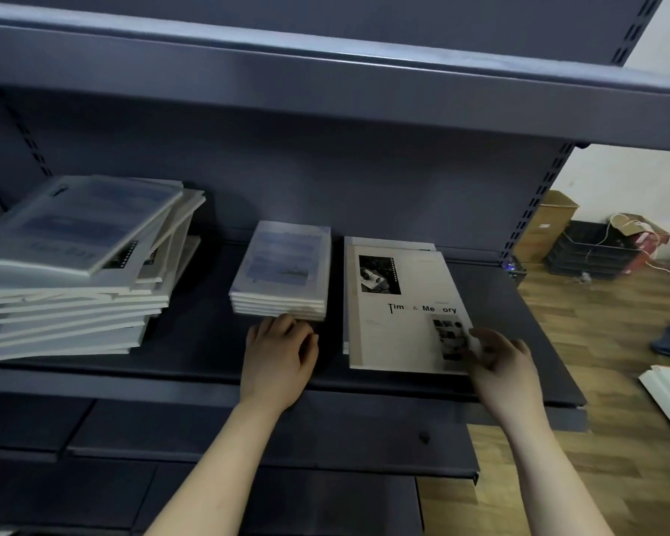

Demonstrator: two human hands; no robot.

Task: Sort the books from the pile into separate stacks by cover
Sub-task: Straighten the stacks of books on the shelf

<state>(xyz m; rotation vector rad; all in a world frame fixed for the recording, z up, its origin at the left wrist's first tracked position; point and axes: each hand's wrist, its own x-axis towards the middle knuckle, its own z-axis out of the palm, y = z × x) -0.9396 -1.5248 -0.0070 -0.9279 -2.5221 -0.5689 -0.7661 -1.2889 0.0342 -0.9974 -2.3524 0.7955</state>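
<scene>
The fingers of the right hand [498,355] are spread and slightly curled over the lower right corner of the top cream book [403,315], touching its cover and edge near a small strip of dark pictures; they press rather than close around it, though motion blur softens the fingertips. That book lies a little askew on the cream stack [351,288], whose lower books peek out along its left and far sides, and its cover shows a black-and-white photo at the upper left and the words "Time & Memory" across the middle. The left hand [279,357] rests on the shelf [194,353] with fingers bent and loosely together, the tips against the near edge of the blue stack [283,270] — nothing is gripped in it. This stack is neat, several books high, all with pale blue covers, and stands just beside the cream stack with a narrow gap of dark shelf between them. Well apart to the left sits the unsorted pile [74,265] — taller, with books fanned at different angles, a blue-covered one tilted on top and cream covers with dark photos showing beneath it. All three groups stand on the same dark grey metal shelf, under an upper shelf [325,71]. Both forearms reach in from the bottom. To the right, beyond the shelving upright, a wooden floor [596,342] carries a cardboard box [546,226] and stacked black trays [592,249].
</scene>
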